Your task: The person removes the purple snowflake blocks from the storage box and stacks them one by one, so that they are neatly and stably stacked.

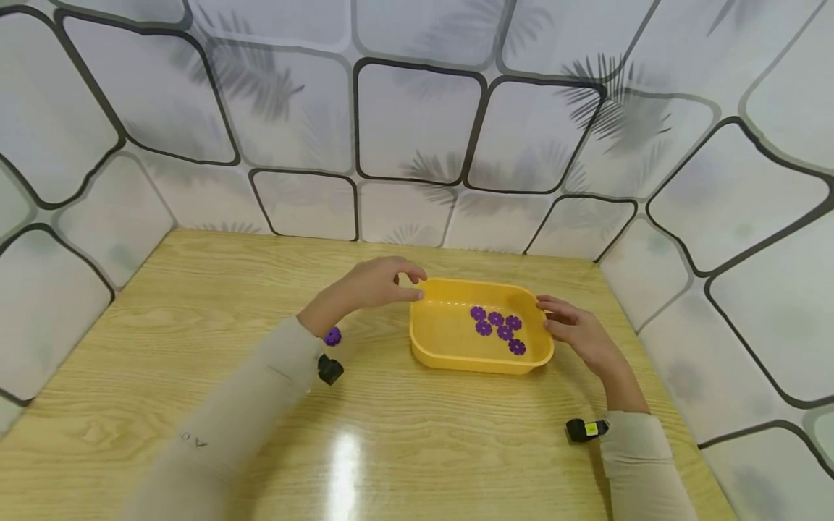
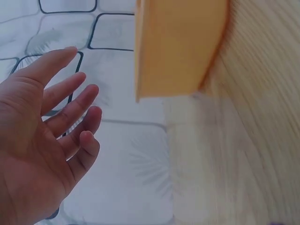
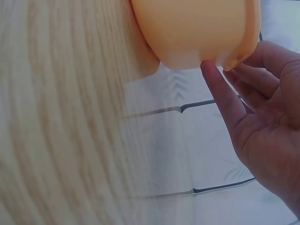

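A yellow plastic tray [image 1: 449,362] stands on the table and holds several purple flower-shaped pieces [image 1: 504,333]. At its right end my right hand [image 1: 580,336] grips the rim. In the right wrist view, one fingertip of that hand [image 3: 267,117] rests on the tray's outer wall [image 3: 201,28], while other fingers reach behind the rim. By the back left corner of the tray is my left hand [image 1: 381,282], its fingers loosely bent. The left wrist view shows that hand [image 2: 47,126] apart from the tray wall [image 2: 178,47], with nothing in it.
A small purple ball-like piece [image 1: 333,336] lies on the wooden table [image 1: 404,449], partly behind my left wrist. Patterned white panels [image 1: 417,123] border the table at the back and both sides. Each sleeve cuff carries a small black device [image 1: 330,370].
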Tool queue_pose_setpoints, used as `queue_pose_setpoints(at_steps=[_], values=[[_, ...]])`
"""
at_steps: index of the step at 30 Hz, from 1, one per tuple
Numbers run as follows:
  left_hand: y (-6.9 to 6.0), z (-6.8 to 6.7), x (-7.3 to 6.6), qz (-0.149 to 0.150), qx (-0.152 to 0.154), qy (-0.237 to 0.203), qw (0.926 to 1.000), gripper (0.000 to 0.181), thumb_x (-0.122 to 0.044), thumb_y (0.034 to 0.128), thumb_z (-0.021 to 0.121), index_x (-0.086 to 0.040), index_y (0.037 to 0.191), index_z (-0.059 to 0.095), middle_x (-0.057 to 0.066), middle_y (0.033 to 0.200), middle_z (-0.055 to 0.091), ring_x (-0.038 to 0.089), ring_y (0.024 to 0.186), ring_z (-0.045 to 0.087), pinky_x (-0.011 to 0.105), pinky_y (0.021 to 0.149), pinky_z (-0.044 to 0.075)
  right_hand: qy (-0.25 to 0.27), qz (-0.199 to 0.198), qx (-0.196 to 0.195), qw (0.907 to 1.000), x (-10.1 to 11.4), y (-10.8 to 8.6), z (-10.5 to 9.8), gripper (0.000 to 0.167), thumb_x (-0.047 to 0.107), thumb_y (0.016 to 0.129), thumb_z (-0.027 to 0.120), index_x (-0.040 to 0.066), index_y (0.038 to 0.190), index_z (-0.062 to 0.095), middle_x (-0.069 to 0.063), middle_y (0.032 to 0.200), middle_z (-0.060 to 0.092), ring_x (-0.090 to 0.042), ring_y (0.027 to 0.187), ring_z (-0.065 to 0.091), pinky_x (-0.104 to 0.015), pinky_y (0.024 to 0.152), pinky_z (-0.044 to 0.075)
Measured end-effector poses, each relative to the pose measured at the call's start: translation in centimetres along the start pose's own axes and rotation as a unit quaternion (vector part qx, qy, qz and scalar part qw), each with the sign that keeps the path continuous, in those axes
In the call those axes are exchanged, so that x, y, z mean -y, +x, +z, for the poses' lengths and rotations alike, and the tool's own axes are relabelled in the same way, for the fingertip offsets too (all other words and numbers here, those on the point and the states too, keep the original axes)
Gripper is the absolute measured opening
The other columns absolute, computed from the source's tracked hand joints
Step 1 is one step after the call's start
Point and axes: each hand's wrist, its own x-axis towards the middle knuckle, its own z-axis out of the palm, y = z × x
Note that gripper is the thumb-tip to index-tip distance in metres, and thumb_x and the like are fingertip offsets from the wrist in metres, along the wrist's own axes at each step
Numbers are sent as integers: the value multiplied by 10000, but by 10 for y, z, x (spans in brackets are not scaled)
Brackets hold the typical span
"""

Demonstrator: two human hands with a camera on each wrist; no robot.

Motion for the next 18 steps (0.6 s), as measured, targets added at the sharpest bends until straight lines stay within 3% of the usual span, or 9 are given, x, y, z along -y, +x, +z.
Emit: queue_pose_setpoints(at_steps=[5, 13, 18], values=[[24, 9, -11, 294, 179, -568, 9978, 482, -476, 947, 663, -231, 1360, 621, 0, 1285, 654, 226, 1135, 628, 408, 925, 519, -26, 45, -10, 10000, 0, -1, 0, 518, 275, 1051, 553, 60, 1511, 453, -90, 1651, 289, -374, 1448, 379, -414, 1050, 473], [57, 37, -28, 676, 438, -760, 9938, 508, -404, 969, 660, -175, 1415, 580, 59, 1311, 645, 282, 1240, 580, 430, 994, 479, -27, 53, -12, 10000, 1, -1, -1, 515, 275, 1051, 551, 60, 1510, 455, -87, 1652, 286, -370, 1447, 382, -435, 1058, 462], [71, 55, -33, 769, 568, -811, 9921, 462, -330, 998, 635, -145, 1416, 570, 65, 1318, 635, 273, 1258, 571, 406, 1024, 472, 2, 37, 3, 10000, 1, -1, -1, 513, 272, 1051, 552, 67, 1511, 455, -85, 1654, 280, -367, 1446, 383, -413, 1055, 470]])
